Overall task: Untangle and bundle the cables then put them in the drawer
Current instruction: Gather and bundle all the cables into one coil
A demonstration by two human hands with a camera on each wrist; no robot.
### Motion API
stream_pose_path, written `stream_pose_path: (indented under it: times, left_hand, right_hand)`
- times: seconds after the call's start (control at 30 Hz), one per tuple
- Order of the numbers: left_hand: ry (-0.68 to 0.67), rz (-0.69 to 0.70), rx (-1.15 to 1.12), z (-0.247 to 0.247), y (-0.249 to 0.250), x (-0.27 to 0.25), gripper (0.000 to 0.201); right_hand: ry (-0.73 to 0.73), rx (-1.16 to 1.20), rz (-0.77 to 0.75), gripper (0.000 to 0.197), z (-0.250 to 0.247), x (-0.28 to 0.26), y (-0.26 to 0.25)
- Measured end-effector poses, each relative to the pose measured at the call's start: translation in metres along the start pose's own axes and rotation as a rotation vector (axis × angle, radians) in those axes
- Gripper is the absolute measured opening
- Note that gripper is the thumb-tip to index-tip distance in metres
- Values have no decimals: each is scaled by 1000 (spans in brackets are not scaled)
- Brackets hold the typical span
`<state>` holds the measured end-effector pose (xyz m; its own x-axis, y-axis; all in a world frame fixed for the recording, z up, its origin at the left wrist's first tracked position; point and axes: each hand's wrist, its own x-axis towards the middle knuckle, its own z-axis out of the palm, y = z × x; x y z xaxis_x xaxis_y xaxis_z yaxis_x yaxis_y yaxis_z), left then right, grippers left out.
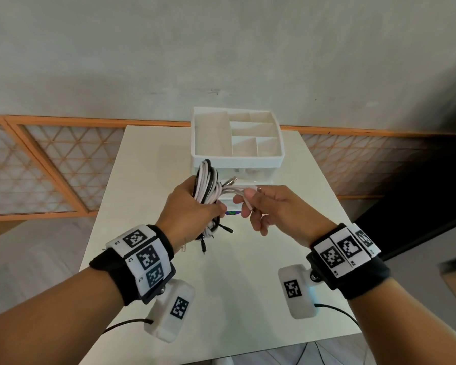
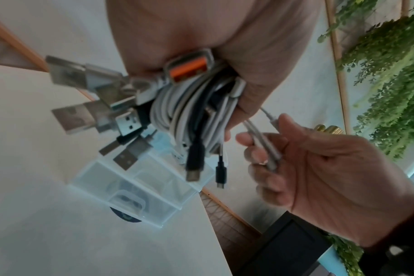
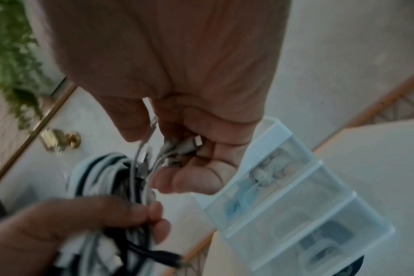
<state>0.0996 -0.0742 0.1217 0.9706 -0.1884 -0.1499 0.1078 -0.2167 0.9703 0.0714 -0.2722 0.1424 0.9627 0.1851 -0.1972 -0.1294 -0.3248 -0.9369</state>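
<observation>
1. Head view: left hand wrapped round a coiled bundle of white and black cables, held in the air above the bench. Right hand at 3 o'clock of the bundle, fingers curled round the white loose ends running out of the coil. Black plug ends dangling at 6 o'clock under the left hand. White drawer organizer standing on the bench at 12 o'clock, just beyond the hands, open compartments on top, clear drawers below. Marker bands strapped on both wrists.

2. Left wrist view: left hand closed round the cables, coil packed between palm and fingers. Cluster of USB plugs sticking out at 9 o'clock, one with an orange insert against the palm. Two black plugs hanging at 6 o'clock. Right hand at 4 o'clock, pinching thin grey strands that lead back to the coil. Drawer organizer blurred on the bench behind.

3. Right wrist view: right hand curled round several white connector ends lying in the palm. Left hand at 7 o'clock, gripping the cables. Clear drawers at 4 o'clock, with small items blurred inside.
</observation>
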Motion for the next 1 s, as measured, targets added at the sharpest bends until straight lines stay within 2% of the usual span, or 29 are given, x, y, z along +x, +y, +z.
stream_pose_path:
  times: [0.1,0.17,0.27,0.33,0.4,0.5,0.57,0.63,0.73,0.8,0.93,1.0]
  left_hand:
    - [3,-3,-30,4,-3,2,23]
    - [-13,-1,-52,6,-4,3,22]
    - [-80,20,-106,8,-3,2,45]
    - [-111,17,-142,9,-2,-1,58]
    - [-94,24,-147,7,-2,-1,59]
    - [-106,-11,-168,3,-3,-3,54]
    - [-147,-39,-185,0,-3,-7,46]
    - [-209,-47,-228,-1,-3,-11,42]
    - [-292,-67,-308,-3,-4,-12,49]
    - [-323,-73,-324,-4,-4,-12,50]
    - [-374,-71,-358,-8,1,-12,32]
    - [-393,-66,-392,-8,3,-12,30]
  right_hand:
    - [43,161,-17,25,6,-1,0]
    - [96,297,1,23,15,0,0]
    - [214,446,22,21,31,2,1]
    - [261,464,48,22,39,2,1]
    - [252,376,62,25,43,1,0]
    - [171,283,60,40,42,-2,-5]
    - [99,311,55,33,36,-3,-7]
    - [76,396,71,12,30,-3,-8]
    - [74,484,108,21,30,-4,-9]
    - [60,450,82,25,29,-2,-9]
    - [69,386,27,28,26,0,-11]
    - [100,415,7,25,26,1,-12]
